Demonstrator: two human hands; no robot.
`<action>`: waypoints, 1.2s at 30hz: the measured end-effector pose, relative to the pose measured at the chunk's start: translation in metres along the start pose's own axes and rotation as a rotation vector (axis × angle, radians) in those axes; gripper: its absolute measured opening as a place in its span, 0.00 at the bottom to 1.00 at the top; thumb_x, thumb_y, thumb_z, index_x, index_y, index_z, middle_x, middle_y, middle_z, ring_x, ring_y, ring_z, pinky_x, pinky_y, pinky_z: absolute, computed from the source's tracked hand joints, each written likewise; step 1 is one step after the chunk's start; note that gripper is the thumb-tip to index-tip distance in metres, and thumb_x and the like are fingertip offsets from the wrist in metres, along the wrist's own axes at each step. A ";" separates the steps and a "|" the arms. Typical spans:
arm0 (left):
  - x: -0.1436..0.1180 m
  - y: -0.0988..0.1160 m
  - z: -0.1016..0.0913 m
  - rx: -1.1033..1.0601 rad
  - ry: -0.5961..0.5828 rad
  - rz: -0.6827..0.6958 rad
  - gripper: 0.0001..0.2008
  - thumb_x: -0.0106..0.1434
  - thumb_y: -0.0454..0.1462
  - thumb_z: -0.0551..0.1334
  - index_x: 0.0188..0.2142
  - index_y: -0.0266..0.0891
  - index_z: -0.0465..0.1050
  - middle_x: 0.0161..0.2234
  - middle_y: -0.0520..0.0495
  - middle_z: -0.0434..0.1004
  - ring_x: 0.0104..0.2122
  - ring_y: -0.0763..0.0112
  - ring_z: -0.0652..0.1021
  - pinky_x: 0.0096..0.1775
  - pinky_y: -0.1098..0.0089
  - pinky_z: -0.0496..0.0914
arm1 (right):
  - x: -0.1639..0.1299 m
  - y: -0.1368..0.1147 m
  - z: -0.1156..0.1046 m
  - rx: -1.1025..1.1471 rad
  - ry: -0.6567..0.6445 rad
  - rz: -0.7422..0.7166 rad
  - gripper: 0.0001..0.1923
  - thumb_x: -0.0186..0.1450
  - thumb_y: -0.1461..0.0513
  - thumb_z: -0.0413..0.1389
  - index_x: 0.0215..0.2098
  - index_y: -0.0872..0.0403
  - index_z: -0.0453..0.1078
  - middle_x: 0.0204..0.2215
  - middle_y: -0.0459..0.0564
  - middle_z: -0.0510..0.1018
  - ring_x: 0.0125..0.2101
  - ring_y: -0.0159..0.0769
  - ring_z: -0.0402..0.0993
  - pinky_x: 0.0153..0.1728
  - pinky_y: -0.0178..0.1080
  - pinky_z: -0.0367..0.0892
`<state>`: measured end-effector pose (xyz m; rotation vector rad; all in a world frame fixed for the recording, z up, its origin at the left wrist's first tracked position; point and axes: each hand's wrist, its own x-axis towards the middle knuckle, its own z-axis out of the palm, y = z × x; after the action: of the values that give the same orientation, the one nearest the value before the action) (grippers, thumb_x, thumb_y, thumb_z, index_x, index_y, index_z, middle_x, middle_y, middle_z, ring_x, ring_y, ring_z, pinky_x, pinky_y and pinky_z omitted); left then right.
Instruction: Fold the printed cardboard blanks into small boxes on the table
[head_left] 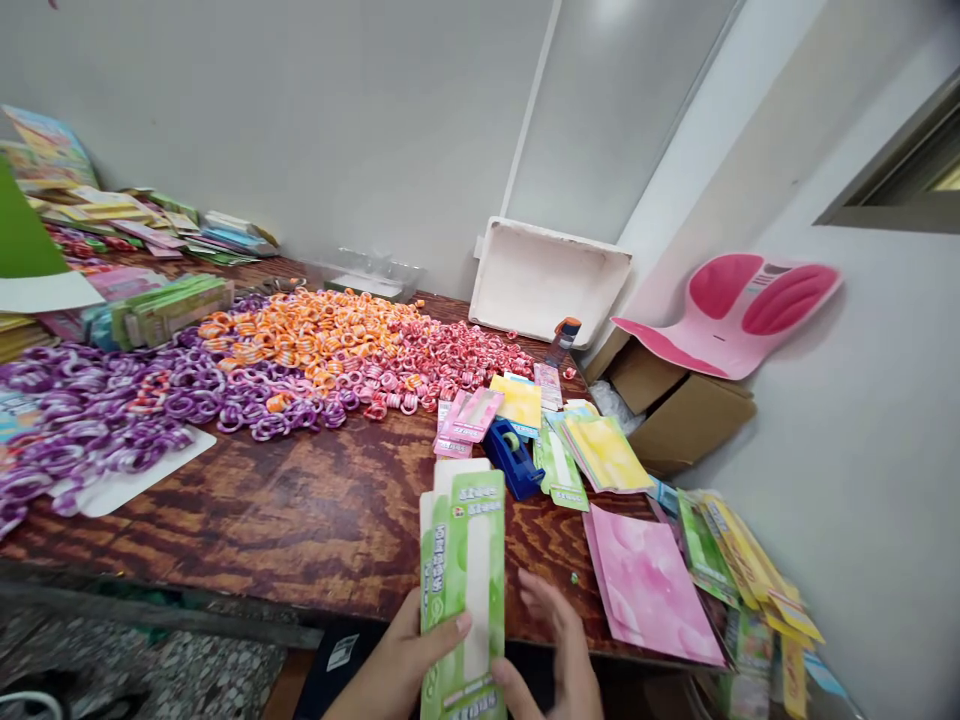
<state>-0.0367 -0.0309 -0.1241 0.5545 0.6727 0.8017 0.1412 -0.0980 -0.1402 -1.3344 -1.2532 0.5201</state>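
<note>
A flat green printed cardboard box (487, 560) with a long pale strip down its front stands upright before me, with more flat pieces behind it. My left hand (416, 650) grips it from the left, thumb across the front. At its lower right edge is my right hand (559, 650), its fingers spread and its thumb near or touching the card. Just beyond the box sits a blue tape dispenser (514, 460). Pink cards (472, 415) and a yellow card (517, 400) lie behind the dispenser.
A heap of purple (150, 400), orange (315, 330) and red ringed pieces (465, 355) covers the table's (300, 510) back and left. Pink sheets (652, 580) lie at the right edge. A white tray (551, 280) leans on the wall beside a bottle (562, 342).
</note>
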 end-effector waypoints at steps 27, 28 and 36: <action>0.045 0.122 -0.078 0.674 0.729 0.692 0.38 0.58 0.51 0.70 0.61 0.36 0.63 0.71 0.27 0.55 0.74 0.40 0.52 0.73 0.44 0.42 | 0.062 0.000 0.032 0.588 -0.063 0.474 0.22 0.59 0.51 0.72 0.47 0.51 0.78 0.44 0.56 0.87 0.37 0.46 0.85 0.37 0.43 0.80; 0.040 0.112 -0.067 0.669 0.626 0.669 0.34 0.61 0.56 0.67 0.58 0.36 0.67 0.66 0.28 0.66 0.70 0.40 0.62 0.71 0.44 0.50 | 0.059 -0.001 0.034 0.591 -0.071 0.471 0.21 0.61 0.51 0.71 0.48 0.51 0.78 0.45 0.55 0.87 0.38 0.46 0.85 0.38 0.43 0.80; 0.020 0.042 -0.001 0.035 -0.342 0.162 0.35 0.62 0.61 0.66 0.56 0.36 0.79 0.55 0.35 0.81 0.60 0.43 0.76 0.62 0.52 0.69 | 0.024 0.013 0.044 0.143 -0.143 0.288 0.21 0.67 0.50 0.65 0.52 0.54 0.75 0.48 0.59 0.82 0.48 0.50 0.80 0.49 0.49 0.76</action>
<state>-0.0465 0.0089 -0.1032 0.7645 0.3299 0.8213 0.1153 -0.0554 -0.1532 -1.3819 -1.1192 0.9051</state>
